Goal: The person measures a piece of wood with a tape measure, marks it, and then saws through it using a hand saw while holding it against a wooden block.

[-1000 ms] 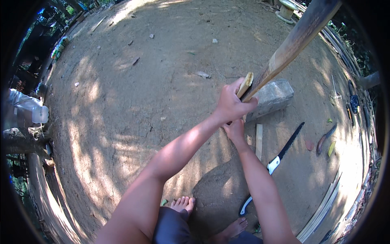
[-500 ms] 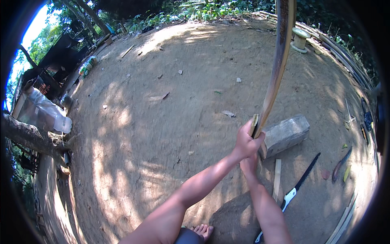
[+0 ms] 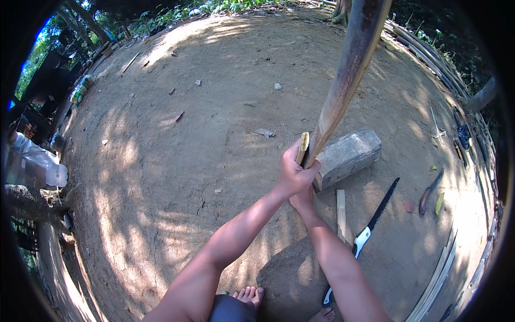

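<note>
My left hand (image 3: 295, 173) is closed around a long brown bamboo pole (image 3: 343, 86), which slants up and away past the top edge. Beside the pole, the pale cut end of a second bamboo piece (image 3: 303, 144) sticks up from the same grip. Just below, my right hand (image 3: 302, 199) is closed at the lower part of the bamboo; its fingers are mostly hidden behind the left hand. Right of my hands, a squared wooden block (image 3: 351, 156) lies on the dirt. A pale bamboo strip (image 3: 341, 212) and a saw (image 3: 378, 213) with a white-and-black handle lie by my right forearm.
Farther right lies a curved dark knife or sheath (image 3: 431, 192) near a yellow leaf (image 3: 439, 204). Long bamboo poles (image 3: 429, 53) line the right rim. At the left stand a tree trunk (image 3: 32, 203) and a clear plastic container (image 3: 40, 163). My bare foot (image 3: 249, 294) is below.
The view has swung right, so the ground things sit farther left. The bamboo pole leans more to the right and shows less of its pale edge. Both hands keep their grip.
</note>
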`<state>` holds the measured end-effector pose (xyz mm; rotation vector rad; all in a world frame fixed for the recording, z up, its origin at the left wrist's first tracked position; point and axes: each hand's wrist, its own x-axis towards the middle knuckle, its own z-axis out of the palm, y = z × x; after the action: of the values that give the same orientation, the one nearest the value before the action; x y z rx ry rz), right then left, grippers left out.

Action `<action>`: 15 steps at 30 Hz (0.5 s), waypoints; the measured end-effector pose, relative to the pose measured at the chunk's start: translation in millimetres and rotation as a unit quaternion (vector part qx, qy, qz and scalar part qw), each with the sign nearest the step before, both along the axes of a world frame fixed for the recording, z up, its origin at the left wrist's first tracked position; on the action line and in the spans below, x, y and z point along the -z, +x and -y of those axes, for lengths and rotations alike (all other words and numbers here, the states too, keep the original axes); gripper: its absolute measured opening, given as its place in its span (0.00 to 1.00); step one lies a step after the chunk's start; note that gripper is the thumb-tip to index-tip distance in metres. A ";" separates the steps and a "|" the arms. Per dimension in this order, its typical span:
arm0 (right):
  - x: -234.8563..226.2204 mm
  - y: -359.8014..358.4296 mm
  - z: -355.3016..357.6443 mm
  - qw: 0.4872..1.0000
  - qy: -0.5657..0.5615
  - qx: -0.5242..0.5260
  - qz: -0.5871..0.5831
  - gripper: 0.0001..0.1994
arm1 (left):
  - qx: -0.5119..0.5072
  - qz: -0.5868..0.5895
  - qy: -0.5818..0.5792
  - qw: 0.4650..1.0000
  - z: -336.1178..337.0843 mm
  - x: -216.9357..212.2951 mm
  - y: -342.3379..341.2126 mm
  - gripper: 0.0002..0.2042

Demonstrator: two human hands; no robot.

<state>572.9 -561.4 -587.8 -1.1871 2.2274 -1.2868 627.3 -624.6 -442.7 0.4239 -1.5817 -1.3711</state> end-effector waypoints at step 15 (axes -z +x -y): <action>85.5 20.9 40.7 0.981 -0.133 0.076 0.122 0.22 | 0.020 0.038 0.039 0.998 2.2 10.2 13.1 0.11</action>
<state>593.8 -602.2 -673.3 -0.8948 2.0472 -1.7353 640.4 -626.8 -452.9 0.4975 -1.6099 -1.4657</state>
